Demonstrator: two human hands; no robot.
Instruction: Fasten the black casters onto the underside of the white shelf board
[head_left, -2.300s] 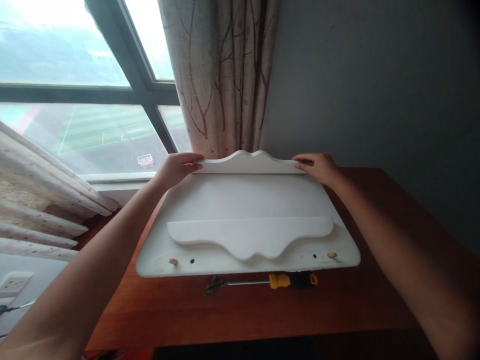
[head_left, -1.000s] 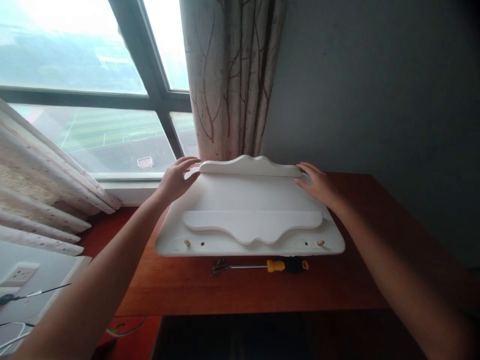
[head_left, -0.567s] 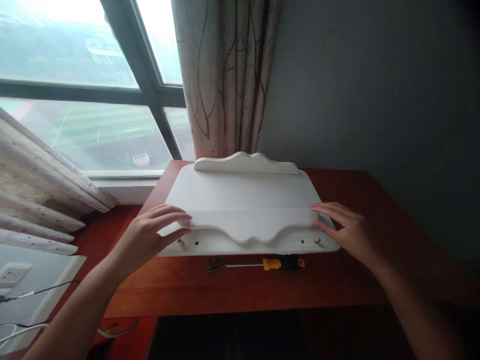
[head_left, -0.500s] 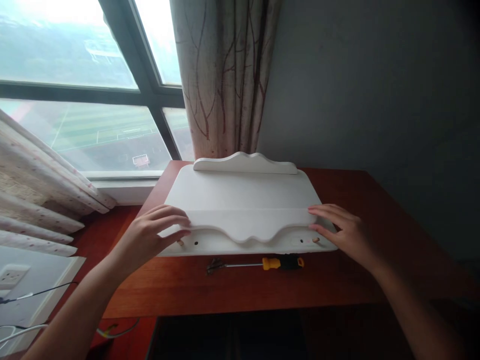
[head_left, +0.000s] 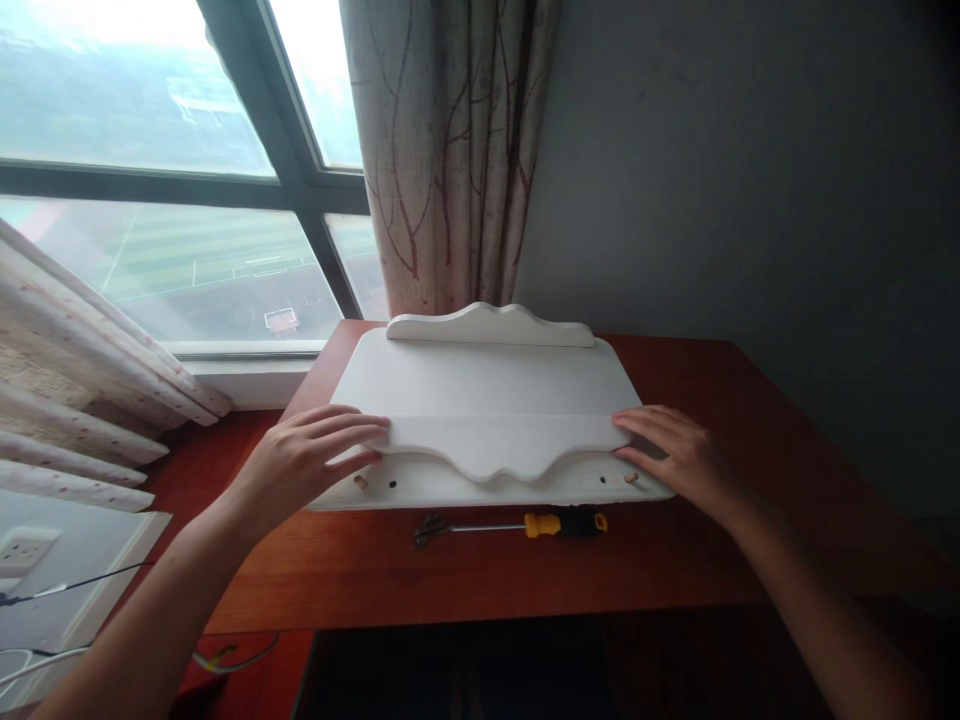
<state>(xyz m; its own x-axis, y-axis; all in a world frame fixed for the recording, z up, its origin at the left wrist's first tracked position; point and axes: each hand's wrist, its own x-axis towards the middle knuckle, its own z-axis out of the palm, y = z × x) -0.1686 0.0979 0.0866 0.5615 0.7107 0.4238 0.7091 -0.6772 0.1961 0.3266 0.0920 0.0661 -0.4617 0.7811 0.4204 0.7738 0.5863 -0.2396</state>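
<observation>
A white board with a wavy edge (head_left: 499, 445) lies between my hands, its curved side toward me. My left hand (head_left: 304, 455) grips its left end, thumb below and fingers on top. At the opposite end, my right hand (head_left: 679, 450) pinches the board the same way. Under it rests a larger white panel (head_left: 480, 380) with rounded corners. Near that panel's front edge, a wooden dowel (head_left: 361, 482) stands at the left and another dowel (head_left: 631, 478) at the right, each beside a dark hole. A second wavy strip (head_left: 491, 326) stands along the panel's back edge.
A yellow-and-black screwdriver (head_left: 551, 524) lies on the reddish wooden table (head_left: 465, 575) in front of the panel. By its tip sits a small pile of dark metal hardware (head_left: 429, 531). Behind are a curtain (head_left: 450, 160), a window and a grey wall; cables hang at lower left.
Both hands have shifted slightly with the wavy board, which sits a touch farther back. My left hand's fingers reach a little farther onto it. The screwdriver and hardware have not moved.
</observation>
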